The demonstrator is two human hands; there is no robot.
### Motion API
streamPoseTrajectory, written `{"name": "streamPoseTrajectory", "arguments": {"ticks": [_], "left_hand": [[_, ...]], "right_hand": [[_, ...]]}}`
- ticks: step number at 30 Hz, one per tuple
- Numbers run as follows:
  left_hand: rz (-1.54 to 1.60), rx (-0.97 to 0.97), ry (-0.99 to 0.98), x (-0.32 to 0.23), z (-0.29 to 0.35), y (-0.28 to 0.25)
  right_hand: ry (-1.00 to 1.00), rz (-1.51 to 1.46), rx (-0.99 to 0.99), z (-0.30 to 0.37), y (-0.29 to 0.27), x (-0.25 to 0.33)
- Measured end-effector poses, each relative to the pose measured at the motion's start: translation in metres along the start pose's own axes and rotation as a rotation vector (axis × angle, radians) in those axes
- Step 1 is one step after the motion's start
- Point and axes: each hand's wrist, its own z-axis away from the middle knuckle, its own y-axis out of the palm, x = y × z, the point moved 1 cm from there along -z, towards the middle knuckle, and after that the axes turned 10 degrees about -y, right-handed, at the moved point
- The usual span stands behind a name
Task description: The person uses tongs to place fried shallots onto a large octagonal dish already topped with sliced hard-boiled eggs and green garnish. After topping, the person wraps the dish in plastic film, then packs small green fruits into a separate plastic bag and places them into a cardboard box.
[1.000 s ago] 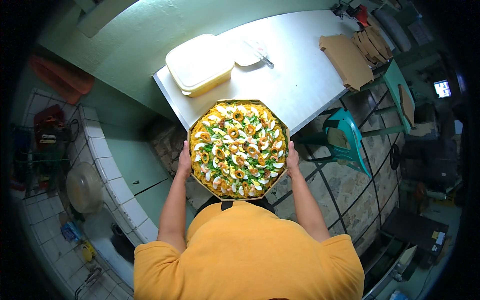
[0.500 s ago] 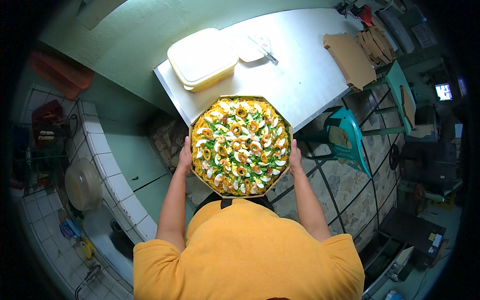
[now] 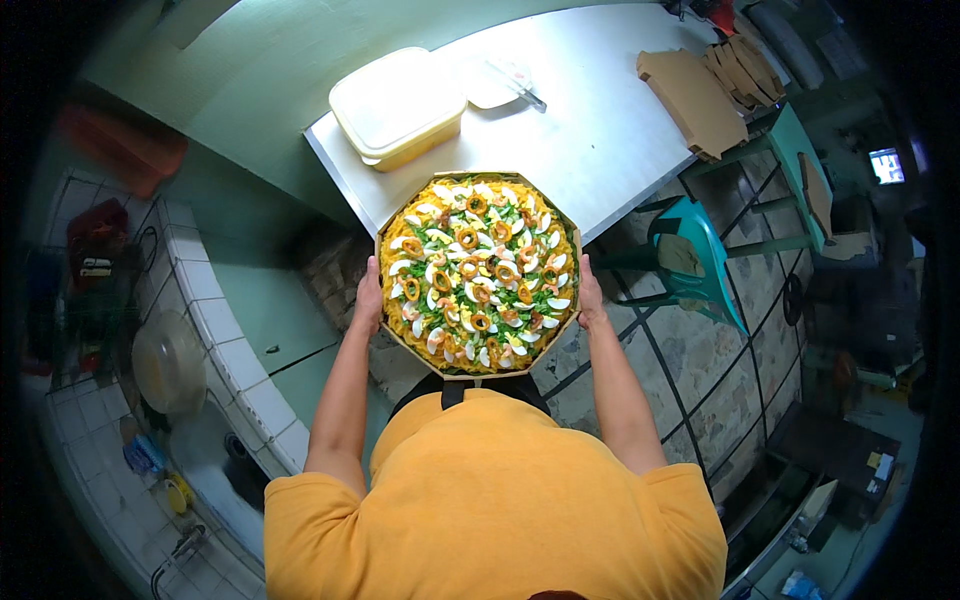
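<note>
Between my two hands is an octagonal cardboard box (image 3: 480, 377) full of orange-yellow noodles (image 3: 412, 335). Boiled egg pieces, brown-orange rings, shrimp and chopped greens cover the top. My left hand (image 3: 369, 296) grips the box's left side, and my right hand (image 3: 590, 293) grips its right side. Each hand is closed against the edge, with its fingers partly hidden at the box. The box is held level in front of my waist, its far edge overlapping the near end of the white table (image 3: 570, 150) in the picture.
A lidded yellowish tub (image 3: 395, 115) stands on the table beside a white lid (image 3: 490, 82) with tongs (image 3: 530, 98). Folded cardboard boxes (image 3: 695, 105) lie at the far right. A green plastic chair (image 3: 700, 260) stands right, a tiled sink counter (image 3: 235, 350) left.
The box, still in both hands, has shifted slightly farther from my body toward the table. The whole view has tilted a little.
</note>
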Motion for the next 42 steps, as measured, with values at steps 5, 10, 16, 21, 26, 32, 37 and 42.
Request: {"name": "streamPoseTrajectory", "arguments": {"ticks": [5,10,16,21,26,32,37,42], "left_hand": [[0.004,-0.024,0.038,-0.006,0.007,0.003],[-0.007,0.057,0.081,-0.015,0.009,-0.005],[0.065,0.123,0.177,-0.025,0.010,-0.003],[0.102,0.213,0.271,-0.038,0.003,0.006],[-0.279,0.184,0.429,0.025,0.044,0.111],[-0.332,0.505,0.282,-0.020,0.047,0.282],[-0.433,0.764,0.309,-0.006,0.083,0.428],[-0.681,0.882,0.401,0.022,0.137,0.571]], "right_hand": [[-0.051,0.122,-0.043,0.003,0.006,0.008],[-0.123,0.176,-0.124,0.027,0.019,0.002],[-0.172,0.115,-0.239,0.071,0.036,-0.001],[-0.214,0.091,-0.237,0.055,0.025,0.001],[-0.200,-0.074,-0.433,0.137,-0.105,0.018],[-0.327,-0.119,-0.721,0.206,-0.182,0.071],[-0.447,-0.176,-0.942,0.282,-0.251,0.110],[-0.517,-0.287,-1.112,0.353,-0.328,0.127]]}}
